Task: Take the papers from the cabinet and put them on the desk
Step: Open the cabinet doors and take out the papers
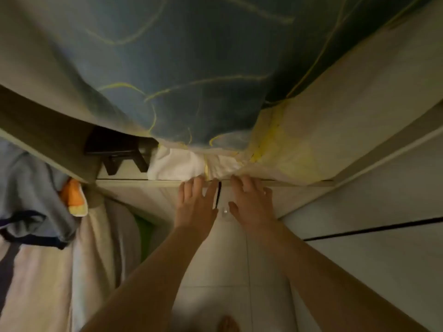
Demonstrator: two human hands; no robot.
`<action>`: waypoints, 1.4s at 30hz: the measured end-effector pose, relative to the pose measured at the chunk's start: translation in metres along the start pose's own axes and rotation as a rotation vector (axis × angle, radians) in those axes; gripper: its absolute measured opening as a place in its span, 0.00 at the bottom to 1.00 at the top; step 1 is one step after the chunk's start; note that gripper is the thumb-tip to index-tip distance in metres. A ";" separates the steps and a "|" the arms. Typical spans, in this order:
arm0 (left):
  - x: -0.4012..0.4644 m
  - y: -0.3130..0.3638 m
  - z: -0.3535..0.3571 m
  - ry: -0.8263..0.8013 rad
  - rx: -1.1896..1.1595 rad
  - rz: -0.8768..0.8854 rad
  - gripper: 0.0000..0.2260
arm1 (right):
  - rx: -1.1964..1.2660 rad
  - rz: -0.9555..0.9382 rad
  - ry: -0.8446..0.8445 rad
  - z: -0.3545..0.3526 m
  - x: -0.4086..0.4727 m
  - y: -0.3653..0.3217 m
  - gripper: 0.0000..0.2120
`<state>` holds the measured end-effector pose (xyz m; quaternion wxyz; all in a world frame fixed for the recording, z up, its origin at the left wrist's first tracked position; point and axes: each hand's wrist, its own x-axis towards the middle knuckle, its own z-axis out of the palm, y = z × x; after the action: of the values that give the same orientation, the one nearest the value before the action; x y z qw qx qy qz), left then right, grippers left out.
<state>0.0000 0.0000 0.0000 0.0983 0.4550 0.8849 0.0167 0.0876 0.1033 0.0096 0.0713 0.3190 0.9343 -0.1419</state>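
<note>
Both hands reach to the cabinet's top edge, under a bundle of cloth.
Left hand (195, 207) and right hand (251, 204) lie open, fingers spread, on the smooth pale cabinet (239, 248); soft blue bedding (191, 80) and crumpled white cloth (177, 166) bulge above; no papers can be made out.

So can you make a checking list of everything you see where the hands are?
Surface: top edge of the pale cabinet, doors look shut with a dark gap between them.
Job's things: no papers seen; no desk seen.
Clutter: blue quilt and white cloth piled on the cabinet top; a dark object to the left.
Grips: left hand and right hand both open, fingers spread at the top edge, holding nothing. A small clear knob sits between them.
Cables: nothing seen.
Surroundings: hanging clothes on the left, something orange among them, white panels on the right, a bare foot on the tiled floor.
</note>
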 end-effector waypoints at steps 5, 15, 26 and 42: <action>0.008 -0.007 0.013 0.137 -0.038 0.000 0.29 | 0.020 0.035 0.092 0.010 0.003 0.001 0.26; -0.029 -0.015 0.014 0.111 -0.310 -0.014 0.16 | 0.135 0.095 0.104 0.027 -0.049 0.001 0.25; -0.101 -0.043 0.015 -0.052 -0.450 -0.089 0.13 | 0.239 0.077 0.120 0.038 -0.132 0.022 0.11; -0.188 -0.136 0.017 -0.124 -0.121 -0.016 0.12 | 0.039 0.027 -0.020 0.027 -0.198 0.080 0.12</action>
<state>0.0004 -0.2329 -0.0032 0.1805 0.4412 0.8781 0.0412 0.2937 0.0417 0.0105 0.0760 0.3317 0.9262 -0.1624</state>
